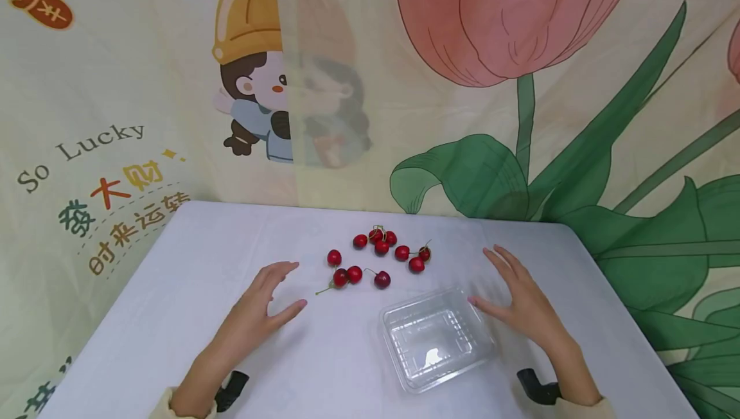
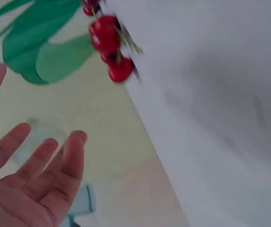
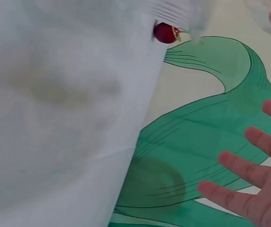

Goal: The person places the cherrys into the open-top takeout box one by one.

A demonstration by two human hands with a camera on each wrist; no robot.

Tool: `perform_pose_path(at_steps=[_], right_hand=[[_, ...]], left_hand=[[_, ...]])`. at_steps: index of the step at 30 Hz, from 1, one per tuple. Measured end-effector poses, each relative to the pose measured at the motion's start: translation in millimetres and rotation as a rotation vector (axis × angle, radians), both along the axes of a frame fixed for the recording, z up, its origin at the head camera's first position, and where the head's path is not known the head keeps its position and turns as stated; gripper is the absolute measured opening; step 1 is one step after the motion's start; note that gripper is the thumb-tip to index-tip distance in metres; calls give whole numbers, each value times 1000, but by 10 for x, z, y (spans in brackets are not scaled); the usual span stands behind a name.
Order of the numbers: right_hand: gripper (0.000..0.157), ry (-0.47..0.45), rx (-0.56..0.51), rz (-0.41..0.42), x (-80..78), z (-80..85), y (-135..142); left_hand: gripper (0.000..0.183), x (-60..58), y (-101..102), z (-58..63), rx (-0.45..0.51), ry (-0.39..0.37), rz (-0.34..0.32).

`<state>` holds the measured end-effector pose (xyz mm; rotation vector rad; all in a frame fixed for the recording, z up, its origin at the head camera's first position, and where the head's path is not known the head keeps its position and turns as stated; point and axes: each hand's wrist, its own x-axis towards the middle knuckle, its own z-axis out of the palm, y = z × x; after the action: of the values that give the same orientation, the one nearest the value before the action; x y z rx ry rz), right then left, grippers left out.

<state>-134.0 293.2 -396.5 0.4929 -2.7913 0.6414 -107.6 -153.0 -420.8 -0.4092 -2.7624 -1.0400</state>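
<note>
My left hand [image 1: 251, 310] hovers over the table's left side, fingers spread and thumb apart, with nothing in it. The nearest red cherries [image 1: 341, 277] lie to its right, some with green stems. More cherries [image 1: 381, 247] lie farther back on the table. On the right, my right hand [image 1: 523, 303] is held with fingers spread, its thumb overlapping the right rim of a clear plastic box [image 1: 436, 338] in the head view. White table shows through the box. In the left wrist view, the fingers [image 2: 71, 161] are loosely bent; in the right wrist view, the fingers [image 3: 249, 170] are spread.
A white cloth covers the table [image 1: 231, 239]. Behind it hangs a printed curtain [image 1: 347, 181] with a tulip, green leaves and a cartoon figure, close to the table's back edge. Black wrist straps [image 1: 231, 391] show at both wrists.
</note>
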Motion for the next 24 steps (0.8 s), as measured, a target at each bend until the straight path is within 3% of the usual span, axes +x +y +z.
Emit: perform_pose_path(at_steps=[6, 11, 14, 18, 24], right_hand=[[56, 97, -90, 37, -128, 114, -44], [40, 158, -137, 53, -251, 195, -109], [36, 165, -138, 68, -309, 256, -161], [31, 155, -133, 99, -393, 328, -236], [26, 46, -123, 150, -559, 360, -331]], left_hand=[[50, 51, 436, 1, 247, -162, -178], [53, 52, 750, -92, 300, -265, -314], [58, 15, 891, -160, 342, -328, -320], [62, -68, 1038, -256, 430, -434, -279], [60, -162, 1200, -353, 500, -529, -287]])
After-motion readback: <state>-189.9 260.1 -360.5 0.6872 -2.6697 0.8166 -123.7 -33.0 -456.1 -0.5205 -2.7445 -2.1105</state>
